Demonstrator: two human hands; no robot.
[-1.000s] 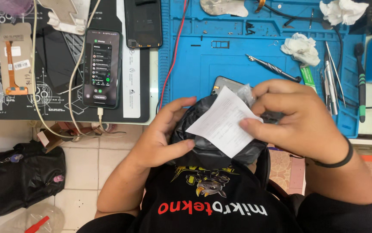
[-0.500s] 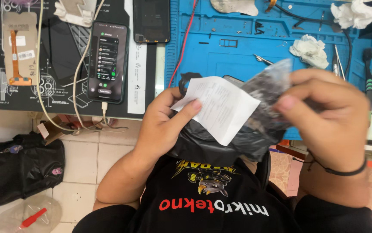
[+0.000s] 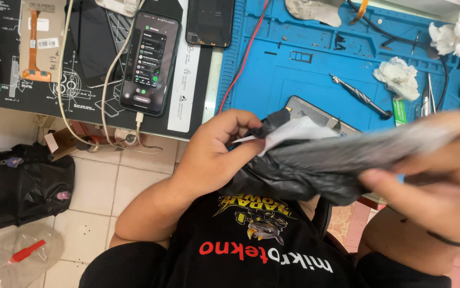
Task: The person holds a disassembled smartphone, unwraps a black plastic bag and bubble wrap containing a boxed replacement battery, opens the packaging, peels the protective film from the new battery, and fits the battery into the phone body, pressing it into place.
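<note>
The black plastic bag (image 3: 304,176) hangs stretched between both hands above the lap, off the table's near edge; its thin film could tear, or the white paper slip (image 3: 294,130) could slide out; the left hand (image 3: 214,154) pinches bag and slip, fingers curled; the right hand (image 3: 443,181), blurred, clamps the other end.

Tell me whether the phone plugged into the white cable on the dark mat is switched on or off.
On. The phone lies face up on the dark mat, its screen lit with a list of rows, and the white cable is plugged into its bottom end.
</note>
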